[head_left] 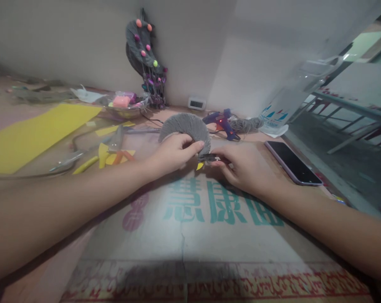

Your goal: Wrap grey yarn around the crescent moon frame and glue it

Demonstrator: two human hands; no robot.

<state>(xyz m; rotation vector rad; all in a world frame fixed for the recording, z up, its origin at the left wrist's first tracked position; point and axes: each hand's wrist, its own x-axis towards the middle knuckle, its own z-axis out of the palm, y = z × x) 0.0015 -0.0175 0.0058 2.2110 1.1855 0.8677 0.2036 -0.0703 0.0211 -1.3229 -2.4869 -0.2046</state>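
Our left hand (173,153) grips the grey fan (185,126); our right hand (243,166) pinches a small dark bit (208,158) at the fan's edge. We think a loose pinch could drop it.

The left hand (173,155) grips a grey yarn-wrapped disc (185,126); the right hand (242,166) pinches its small dark end (yellow scrap (199,166) beneath) beside a phone (293,163).

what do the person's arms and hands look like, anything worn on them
Both forearms are bare as far as the picture's edge, with no sleeves in view. The left hand and the right hand wear no gloves, and no watch, bracelet or ring shows on either. The picture is too soft to tell finer details such as the nails.
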